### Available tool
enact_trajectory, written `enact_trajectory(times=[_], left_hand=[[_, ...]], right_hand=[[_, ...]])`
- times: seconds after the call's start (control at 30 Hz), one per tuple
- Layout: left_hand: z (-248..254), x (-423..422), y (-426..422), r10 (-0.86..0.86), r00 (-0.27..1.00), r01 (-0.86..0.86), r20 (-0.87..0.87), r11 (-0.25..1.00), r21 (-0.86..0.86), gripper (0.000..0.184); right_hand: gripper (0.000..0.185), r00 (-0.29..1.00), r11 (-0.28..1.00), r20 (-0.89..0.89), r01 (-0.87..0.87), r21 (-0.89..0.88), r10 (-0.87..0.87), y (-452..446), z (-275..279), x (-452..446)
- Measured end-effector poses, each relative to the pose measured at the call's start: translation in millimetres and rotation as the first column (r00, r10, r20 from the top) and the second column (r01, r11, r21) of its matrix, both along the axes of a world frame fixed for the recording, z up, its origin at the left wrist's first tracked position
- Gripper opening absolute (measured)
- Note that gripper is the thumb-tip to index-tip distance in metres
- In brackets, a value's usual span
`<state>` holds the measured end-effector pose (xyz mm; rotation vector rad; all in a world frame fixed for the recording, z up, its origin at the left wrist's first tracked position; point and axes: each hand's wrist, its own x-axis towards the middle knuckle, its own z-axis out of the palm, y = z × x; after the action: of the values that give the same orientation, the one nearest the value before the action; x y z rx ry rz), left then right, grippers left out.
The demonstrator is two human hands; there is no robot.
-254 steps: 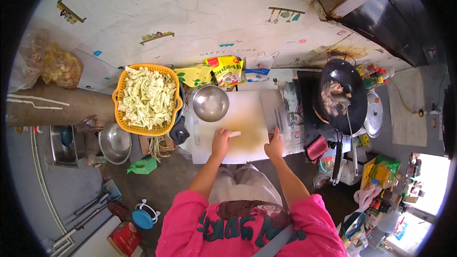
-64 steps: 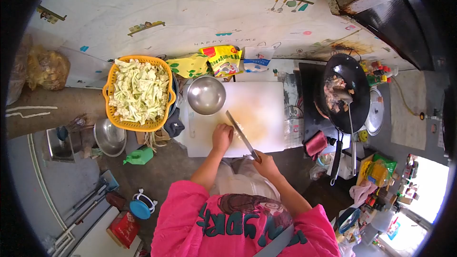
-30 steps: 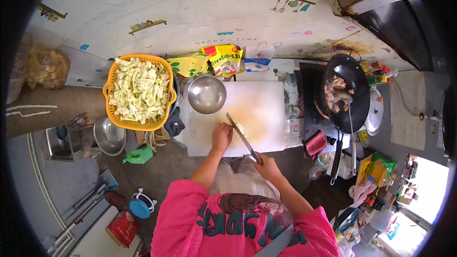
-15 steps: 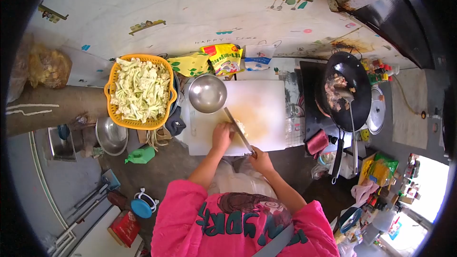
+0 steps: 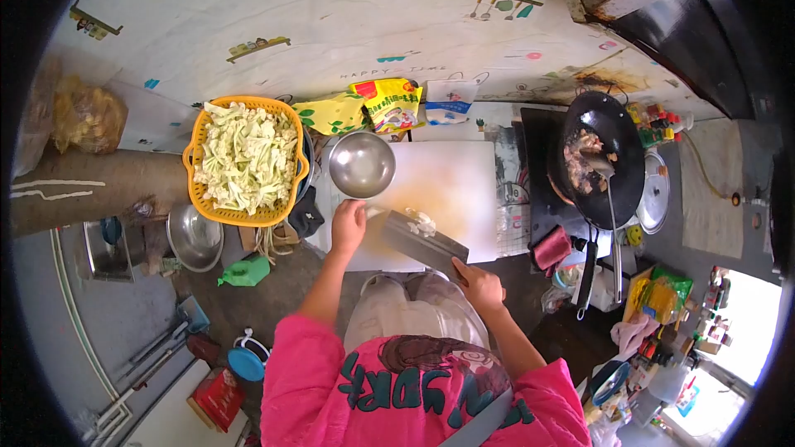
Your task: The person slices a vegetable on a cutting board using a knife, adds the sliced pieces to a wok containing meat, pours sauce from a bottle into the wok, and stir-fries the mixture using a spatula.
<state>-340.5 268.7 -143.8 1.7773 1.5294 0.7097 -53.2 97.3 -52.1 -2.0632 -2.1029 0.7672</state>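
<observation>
My right hand [image 5: 482,285] grips the handle of a cleaver [image 5: 426,244]. The broad blade is turned with its flat side up, low over the near part of the white cutting board [image 5: 464,174]. A small heap of chopped white pieces [image 5: 421,222] lies against the blade's far edge; whether any rest on the steel I cannot tell. My left hand [image 5: 349,222] is closed at the board's left side, just below the steel bowl [image 5: 362,164]. Something pale shows at its fingertips, too small to name. The bowl stands on the board's far left corner.
A yellow basket of cut cauliflower [image 5: 246,217] stands left of the board. Seasoning bags [image 5: 391,105] lean on the wall behind. To the right, a black wok [image 5: 625,190] with browned meat and a spatula [image 5: 614,215] sits on the stove.
My left hand has left the white pieces and moved left, toward the bowl. The cleaver has gone from edge-down to flat, and my right hand has shifted slightly right and toward me.
</observation>
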Motion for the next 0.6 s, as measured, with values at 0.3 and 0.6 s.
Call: enact_trajectory(times=[0.3, 0.6], left_hand=[[34.9, 61.4, -16.6, -0.631, 0.699, 0.688, -0.335, 0.722, 0.074, 0.059], [-13.2, 95.9, 18.9, -0.599, 0.624, 0.763, -0.501, 0.605, 0.227, 0.048]], right_hand=[[0.052, 0.984, 0.982, 0.077, -0.168, 0.080, 0.162, 1.0, -11.4, 10.2], [0.053, 0.968, 0.967, 0.091, -0.242, 0.082, 0.235, 5.4, -4.9, 20.5]])
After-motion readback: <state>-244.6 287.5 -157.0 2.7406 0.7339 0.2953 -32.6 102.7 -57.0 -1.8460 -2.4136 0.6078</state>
